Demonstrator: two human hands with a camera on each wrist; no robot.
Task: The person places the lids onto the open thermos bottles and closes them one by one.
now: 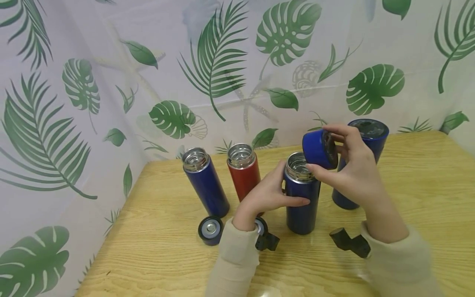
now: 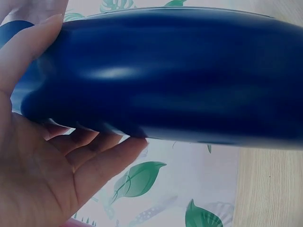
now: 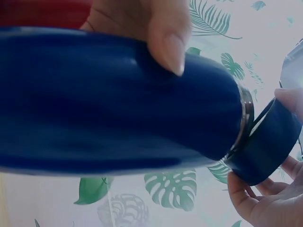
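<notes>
A dark blue vacuum flask point(image 1: 302, 210) stands on the table, its steel mouth uncovered. My left hand point(image 1: 265, 194) grips it below the neck, thumb across the near side and fingers round the far side. In the left wrist view that hand point(image 2: 42, 165) wraps the flask's upper body point(image 2: 165, 75). Between thumb and fingers, my right hand point(image 1: 356, 169) holds a blue lid point(image 1: 313, 148), tilted over the right side of the mouth. The right wrist view shows the lid point(image 3: 267, 144) at an angle, one edge right at the steel rim.
Left of the hands stand an uncovered blue flask point(image 1: 208, 185) and an uncovered red flask point(image 1: 243, 175). One lid point(image 1: 210, 230) lies upside down in front; another point(image 1: 261, 226) is partly hidden by the left wrist. A taller blue flask point(image 1: 345, 198) with its top covered stands behind the right hand.
</notes>
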